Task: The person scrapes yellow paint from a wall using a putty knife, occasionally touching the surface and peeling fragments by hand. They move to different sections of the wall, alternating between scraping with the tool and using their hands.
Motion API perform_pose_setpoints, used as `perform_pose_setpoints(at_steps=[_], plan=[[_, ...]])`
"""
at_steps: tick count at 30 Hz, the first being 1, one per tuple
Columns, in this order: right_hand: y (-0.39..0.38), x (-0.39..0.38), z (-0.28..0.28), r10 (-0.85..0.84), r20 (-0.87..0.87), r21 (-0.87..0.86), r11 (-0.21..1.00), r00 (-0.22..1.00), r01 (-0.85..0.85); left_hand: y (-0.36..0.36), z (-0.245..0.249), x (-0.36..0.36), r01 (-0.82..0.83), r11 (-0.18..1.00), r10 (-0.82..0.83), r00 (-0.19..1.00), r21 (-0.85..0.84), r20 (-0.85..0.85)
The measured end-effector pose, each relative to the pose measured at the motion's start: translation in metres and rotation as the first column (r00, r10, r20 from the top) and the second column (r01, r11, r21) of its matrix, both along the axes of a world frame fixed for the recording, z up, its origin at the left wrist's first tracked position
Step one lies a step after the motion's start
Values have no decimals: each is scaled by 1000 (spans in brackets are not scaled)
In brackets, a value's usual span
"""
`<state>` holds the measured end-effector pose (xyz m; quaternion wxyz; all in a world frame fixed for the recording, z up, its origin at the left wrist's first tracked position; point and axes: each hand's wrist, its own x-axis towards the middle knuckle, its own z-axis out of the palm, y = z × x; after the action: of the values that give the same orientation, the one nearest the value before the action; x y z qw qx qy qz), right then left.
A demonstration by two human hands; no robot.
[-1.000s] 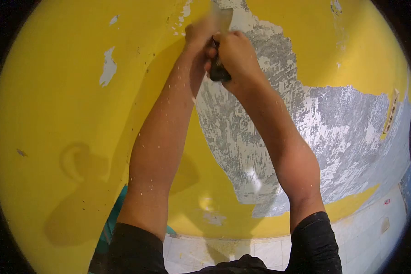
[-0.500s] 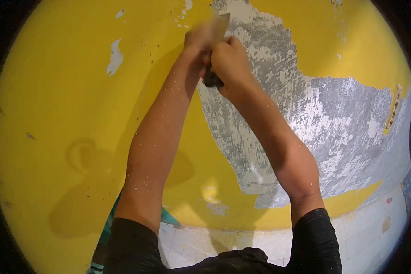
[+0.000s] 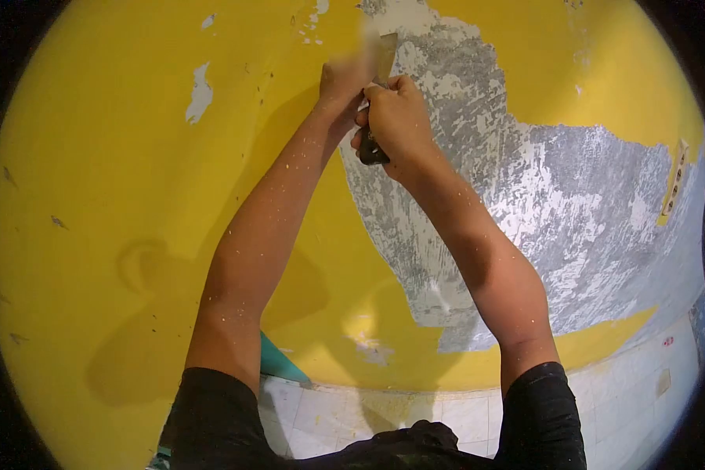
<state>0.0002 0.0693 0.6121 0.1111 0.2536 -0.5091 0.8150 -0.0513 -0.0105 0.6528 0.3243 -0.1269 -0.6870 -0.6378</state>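
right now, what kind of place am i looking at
Probably an indoor room under renovation: a yellow painted wall with a large patch scraped down to a bare grey surface, white tiles at its foot, and a scraper gripped in the right hand.

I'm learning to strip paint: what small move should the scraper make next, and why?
Probably push the scraper forward under the yellow paint: its blade sits at the edge of the bare grey patch, right hand gripping the handle, left hand beside the blade.
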Motion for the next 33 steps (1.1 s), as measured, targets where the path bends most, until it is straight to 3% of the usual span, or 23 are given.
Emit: perform_pose_setpoints(at_steps=[4,6,7,10,12,13,15,17,20,22,23,24,25,26,28,29,31,32,33], plan=[[0,-13,11,-32,-35,37,999,999,33,0,18,-17,59,997,-54,992,44,-117],[-6,-17,17,-57,-66,-25,998,996,55,0,32,-20,-140,990,140,990,-8,4],[-7,-16,14,-53,-62,-20,998,997,51,0,29,-21,-144,990,144,990,-5,9],[-5,-8,9,-18,-23,-41,999,1000,17,-4,19,-26,-179,984,177,982,-23,-71],[-2,-9,13,29,-5,-54,998,1000,-30,-6,26,-29,-259,953,241,962,-155,-126],[-4,-11,18,27,-5,-53,998,1000,-27,-7,30,-30,-256,954,238,963,-154,-126],[-10,-17,28,39,-64,-125,991,997,-46,-6,41,-18,-75,994,82,993,-81,88],[-12,-20,21,4,-74,-107,994,997,-12,-5,35,-15,-85,992,93,992,-92,87],[-8,-16,11,-9,-56,-93,996,998,4,-6,27,-35,-155,986,152,986,-57,-62],[-5,-18,17,15,-30,-87,996,999,-18,-13,31,-61,-544,794,411,810,-273,-418],[-5,-24,26,5,-76,-73,997,997,-11,-10,39,-53,-544,795,412,808,-267,-421],[-5,-27,31,-2,-116,-59,998,993,-5,-3,50,-34,-345,918,313,933,-195,-174],[-3,-25,32,0,-113,-56,998,994,-7,0,56,-24,-149,987,153,986,-65,66],[-1,-21,36,37,-107,-66,997,994,-44,-3,54,-31,-151,987,155,986,-63,68],[4,-17,32,73,-98,-80,993,993,-81,-8,50,-45,-303,897,274,953,-321,-133],[7,-14,23,76,-77,-76,994,994,-82,-4,46,-41,-301,897,271,953,-323,-136],[9,-13,21,73,-67,-73,994,995,-78,7,37,-30,-369,918,354,927,-145,-123],[7,-13,23,32,-60,-45,998,998,-35,3,44,-37,-365,920,349,929,-142,-125],[5,-14,25,-7,-50,-16,1000,999,6,-6,55,-46,-365,893,323,927,-262,-192]])
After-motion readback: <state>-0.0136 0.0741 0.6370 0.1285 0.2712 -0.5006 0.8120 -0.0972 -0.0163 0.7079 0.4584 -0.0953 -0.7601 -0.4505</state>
